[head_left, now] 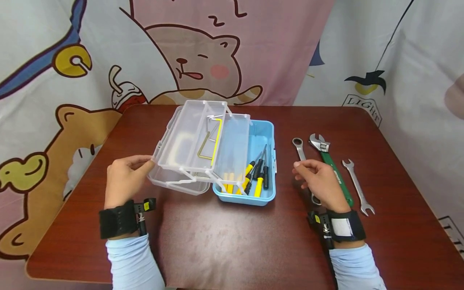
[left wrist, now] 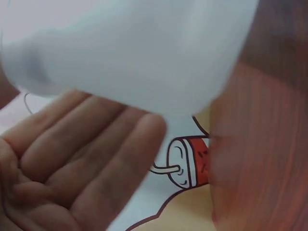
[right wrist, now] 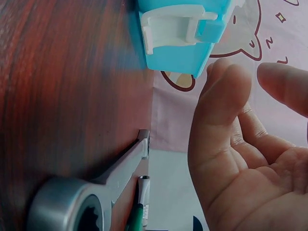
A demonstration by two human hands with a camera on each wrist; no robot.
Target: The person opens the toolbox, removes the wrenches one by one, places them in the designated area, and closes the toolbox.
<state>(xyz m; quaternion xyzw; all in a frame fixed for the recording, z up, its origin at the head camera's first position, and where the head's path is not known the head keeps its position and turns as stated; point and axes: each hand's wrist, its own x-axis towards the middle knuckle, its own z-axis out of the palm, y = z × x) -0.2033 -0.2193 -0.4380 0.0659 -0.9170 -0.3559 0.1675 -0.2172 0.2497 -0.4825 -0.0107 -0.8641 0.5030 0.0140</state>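
A toolbox with a blue base [head_left: 269,161] stands open mid-table, its translucent lid [head_left: 188,187] swung out to the left. Clear stepped trays [head_left: 235,149] sit above the base; the upper one holds hex keys [head_left: 204,149], one of them yellow. Several screwdrivers [head_left: 259,183] with yellow or black handles lie in the base. My left hand [head_left: 125,179] pinches the lid's left edge, fingers behind the translucent plastic [left wrist: 144,53] in the left wrist view. Bent-fingered and holding nothing, my right hand [head_left: 322,181] hovers over the ratchet wrench [head_left: 299,147], partly covering it.
Right of the box lie a green-handled adjustable wrench [head_left: 337,173] and an open-ended wrench [head_left: 357,185]. The ratchet wrench's ring end [right wrist: 72,207] shows close up in the right wrist view. A white latch [right wrist: 173,29] is on the box's side. A printed curtain [head_left: 282,52] hangs behind the table.
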